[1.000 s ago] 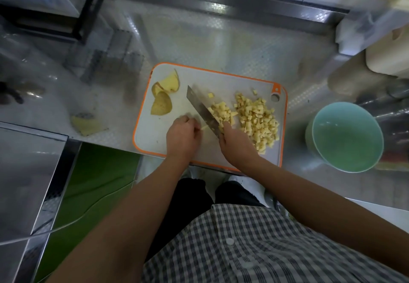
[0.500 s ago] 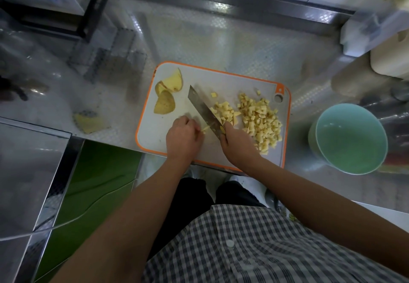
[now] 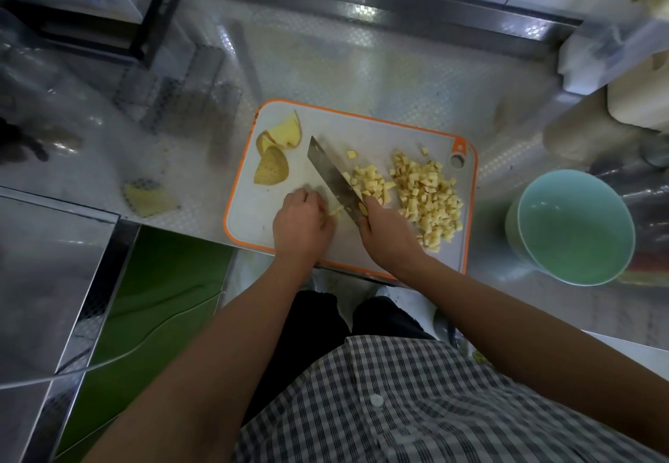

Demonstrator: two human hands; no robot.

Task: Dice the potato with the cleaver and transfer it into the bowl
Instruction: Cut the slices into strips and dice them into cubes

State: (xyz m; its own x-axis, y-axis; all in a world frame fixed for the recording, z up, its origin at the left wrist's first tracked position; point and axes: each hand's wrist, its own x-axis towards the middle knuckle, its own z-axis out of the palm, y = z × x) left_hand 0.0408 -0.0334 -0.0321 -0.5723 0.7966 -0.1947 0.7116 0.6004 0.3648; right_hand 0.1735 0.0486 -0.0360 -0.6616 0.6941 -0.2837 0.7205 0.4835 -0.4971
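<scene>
Mostly cut already into small potato cubes [image 3: 427, 198], pale yellow, matte and square-edged, heaped in two piles on the right half of the cutting board [image 3: 362, 129]: one broad pile near the right edge, one smaller pile [image 3: 369, 182] touching the right face of the cleaver [image 3: 331, 176]. Two stray cubes [image 3: 352, 154] lying apart toward the far side. Only a few short potato strips [image 3: 336, 210] left uncut, just left of the blade, pinned under the curled fingertips of the left hand [image 3: 302, 225], knuckles up. One flat rectangular steel blade, dull grey, set slantwise across the board, tip pointing far-left. Right hand [image 3: 387, 236] wrapped tight round the hidden handle, forefinger up by the blade's heel. Three curved skin-on off-cuts [image 3: 271, 171] in the board's far-left corner. Board itself white plastic with rounded corners and an orange rim. One round mint-green bowl [image 3: 575, 227], glossy inside, well to the right on the embossed steel counter [image 3: 362, 64]. One yellowish peel [image 3: 150, 200] on the counter, left of the board.
</scene>
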